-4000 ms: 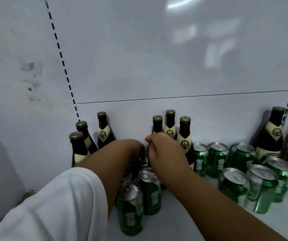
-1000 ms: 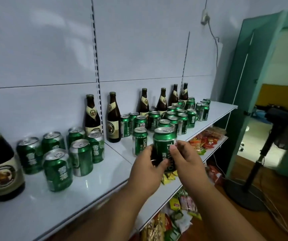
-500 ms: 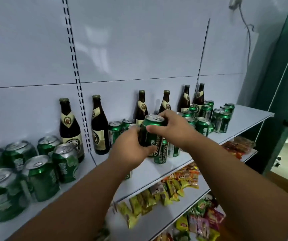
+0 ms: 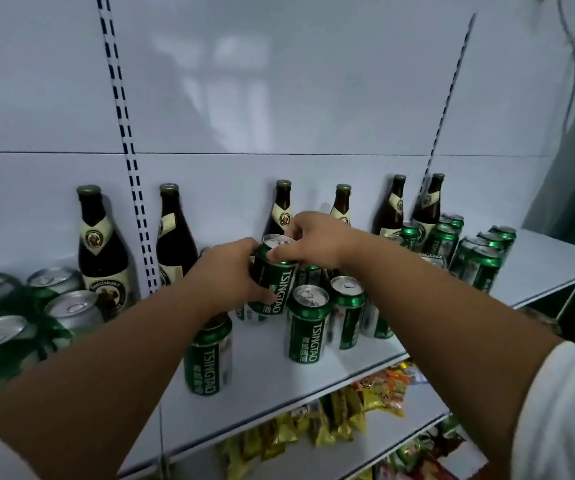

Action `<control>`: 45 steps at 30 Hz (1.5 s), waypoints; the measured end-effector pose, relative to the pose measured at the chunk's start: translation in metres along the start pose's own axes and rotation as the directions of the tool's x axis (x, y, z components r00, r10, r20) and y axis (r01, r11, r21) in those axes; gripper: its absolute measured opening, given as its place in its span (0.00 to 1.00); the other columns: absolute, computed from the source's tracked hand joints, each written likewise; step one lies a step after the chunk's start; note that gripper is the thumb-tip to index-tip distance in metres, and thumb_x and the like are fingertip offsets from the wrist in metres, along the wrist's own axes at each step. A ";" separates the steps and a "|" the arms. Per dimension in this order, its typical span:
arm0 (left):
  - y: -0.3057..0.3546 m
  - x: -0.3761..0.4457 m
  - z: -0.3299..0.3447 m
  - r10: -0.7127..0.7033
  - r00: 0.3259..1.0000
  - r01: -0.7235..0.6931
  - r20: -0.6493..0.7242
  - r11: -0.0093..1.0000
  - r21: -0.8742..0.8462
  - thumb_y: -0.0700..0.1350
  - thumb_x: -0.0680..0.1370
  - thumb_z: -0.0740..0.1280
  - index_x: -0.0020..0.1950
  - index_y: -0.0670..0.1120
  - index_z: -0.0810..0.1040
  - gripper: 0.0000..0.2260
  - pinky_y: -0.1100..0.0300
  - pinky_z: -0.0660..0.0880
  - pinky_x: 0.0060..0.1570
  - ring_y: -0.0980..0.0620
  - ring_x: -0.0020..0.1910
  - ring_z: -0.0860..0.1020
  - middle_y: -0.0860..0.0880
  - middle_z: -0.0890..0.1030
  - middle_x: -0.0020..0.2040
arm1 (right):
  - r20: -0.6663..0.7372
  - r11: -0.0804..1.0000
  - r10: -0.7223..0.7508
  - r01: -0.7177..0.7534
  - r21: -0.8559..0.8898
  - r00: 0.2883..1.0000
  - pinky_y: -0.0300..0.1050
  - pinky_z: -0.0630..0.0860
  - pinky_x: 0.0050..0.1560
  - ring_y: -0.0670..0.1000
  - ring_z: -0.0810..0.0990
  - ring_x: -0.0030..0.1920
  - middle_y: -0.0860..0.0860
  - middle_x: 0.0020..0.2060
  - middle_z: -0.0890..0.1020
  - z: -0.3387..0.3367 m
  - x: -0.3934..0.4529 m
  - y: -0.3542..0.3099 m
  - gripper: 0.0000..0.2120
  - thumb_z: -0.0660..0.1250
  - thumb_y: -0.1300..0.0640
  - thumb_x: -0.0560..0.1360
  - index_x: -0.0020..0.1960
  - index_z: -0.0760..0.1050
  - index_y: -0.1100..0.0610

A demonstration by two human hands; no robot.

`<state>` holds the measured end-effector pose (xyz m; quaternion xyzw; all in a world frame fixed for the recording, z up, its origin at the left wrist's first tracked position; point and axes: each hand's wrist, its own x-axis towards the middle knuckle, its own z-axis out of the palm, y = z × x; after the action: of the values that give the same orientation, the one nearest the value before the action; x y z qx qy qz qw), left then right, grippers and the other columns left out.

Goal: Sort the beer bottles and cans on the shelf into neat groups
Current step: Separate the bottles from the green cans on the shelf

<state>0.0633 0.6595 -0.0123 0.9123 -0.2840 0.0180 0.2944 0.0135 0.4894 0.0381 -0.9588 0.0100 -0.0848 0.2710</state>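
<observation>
Green and printed TSINGTAO down its side, the held can (image 4: pixel 272 275) stands almost upright, long axis vertical with its silver top tipped slightly toward the camera, above the white shelf (image 4: pixel 539 261) amid the middle cluster of cans. The left hand (image 4: pixel 230 275) wraps its side from the left; the right hand (image 4: pixel 314 240) pinches its top rim, fingers curled over the lid. Six brown bottles stand upright along the back wall, from the leftmost bottle (image 4: pixel 100 251) to the rightmost bottle (image 4: pixel 430 206). Three full cans stand in front: the nearest can (image 4: pixel 208 358), a second can (image 4: pixel 308 323) and a third can (image 4: pixel 346 311). Further cans, blurred or partly hidden, group at left and right; their number is unclear.
</observation>
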 end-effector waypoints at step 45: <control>-0.076 0.047 -0.066 -0.216 0.885 0.293 -0.412 0.947 0.133 0.55 0.79 0.64 0.58 0.44 0.76 0.17 0.49 0.75 0.53 0.43 0.54 0.77 0.43 0.77 0.54 | -0.048 0.941 -0.135 0.143 0.307 0.990 0.54 0.78 0.48 0.57 0.79 0.48 0.57 0.47 0.79 0.103 0.090 -0.075 0.09 0.60 0.64 0.75 0.55 0.72 0.59</control>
<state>0.1515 0.7225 0.0111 0.9435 -0.0934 0.1886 0.2560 0.1173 0.6010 0.0055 -0.9016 -0.0675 -0.1166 0.4112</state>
